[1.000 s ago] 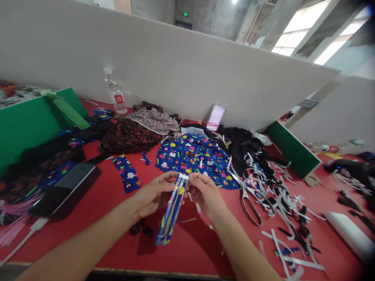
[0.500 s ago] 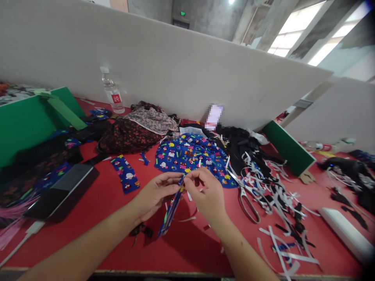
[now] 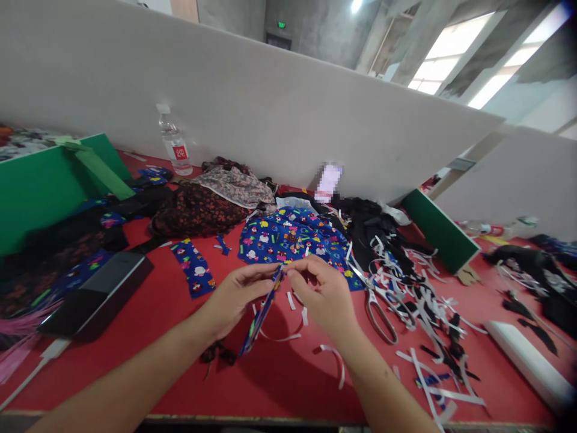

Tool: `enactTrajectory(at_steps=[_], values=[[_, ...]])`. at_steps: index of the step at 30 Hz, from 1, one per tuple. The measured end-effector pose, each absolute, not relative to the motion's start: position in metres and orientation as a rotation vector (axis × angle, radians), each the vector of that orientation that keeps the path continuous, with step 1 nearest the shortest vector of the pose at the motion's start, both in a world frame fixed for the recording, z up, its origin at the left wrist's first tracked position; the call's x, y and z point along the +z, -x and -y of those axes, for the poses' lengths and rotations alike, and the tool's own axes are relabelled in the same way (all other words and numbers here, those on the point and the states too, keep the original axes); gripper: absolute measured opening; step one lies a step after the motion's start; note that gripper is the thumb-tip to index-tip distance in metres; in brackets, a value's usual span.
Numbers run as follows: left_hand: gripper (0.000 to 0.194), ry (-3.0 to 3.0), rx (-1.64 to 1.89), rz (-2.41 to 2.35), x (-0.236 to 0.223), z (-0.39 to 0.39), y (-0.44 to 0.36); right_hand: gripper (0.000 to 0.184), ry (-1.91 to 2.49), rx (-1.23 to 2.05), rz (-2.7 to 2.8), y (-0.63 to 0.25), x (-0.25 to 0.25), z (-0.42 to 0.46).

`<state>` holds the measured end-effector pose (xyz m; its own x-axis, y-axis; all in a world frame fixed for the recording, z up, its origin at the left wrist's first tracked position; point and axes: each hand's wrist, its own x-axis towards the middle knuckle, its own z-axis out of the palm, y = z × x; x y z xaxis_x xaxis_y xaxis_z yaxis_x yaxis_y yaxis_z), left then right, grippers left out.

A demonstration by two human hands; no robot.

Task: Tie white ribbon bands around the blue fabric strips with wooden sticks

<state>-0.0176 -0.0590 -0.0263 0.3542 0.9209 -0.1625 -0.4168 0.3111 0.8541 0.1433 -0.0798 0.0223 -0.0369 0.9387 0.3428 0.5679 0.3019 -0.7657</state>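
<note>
left hand (image 3: 238,304) and right hand (image 3: 323,300) pinching a skinny patterned fabric strip (image 3: 258,319)
narrow grip, right at its far end; crinkly blue printed cloth (image 3: 293,236) beyond, metal scissors (image 3: 370,286) to the right

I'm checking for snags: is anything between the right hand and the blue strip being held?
Nothing visible: the right hand pinches the upper end of the blue strip, which the left hand also holds. The scissors lie to the right.
</note>
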Motion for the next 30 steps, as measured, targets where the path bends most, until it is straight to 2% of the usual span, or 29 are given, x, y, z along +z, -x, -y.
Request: enactTrajectory(at_steps=[6,23,30], values=[[0.031,-0.718,0.953,-0.706,-0.0262,0.0594,0.0196,0.008,1.408,0.492,1.719,-0.1389,0.0233,0.0749],[0.023,-1.206,1.007,-0.801,-0.0286,0.0568,0.0218,0.010,1.431,0.506,1.804,-0.1462,0.0189,0.0712],[0.027,-1.252,0.968,-0.792,-0.0306,0.0556,0.0230,0.009,1.414,0.528,1.826,-0.1474,0.0192,0.0702]])
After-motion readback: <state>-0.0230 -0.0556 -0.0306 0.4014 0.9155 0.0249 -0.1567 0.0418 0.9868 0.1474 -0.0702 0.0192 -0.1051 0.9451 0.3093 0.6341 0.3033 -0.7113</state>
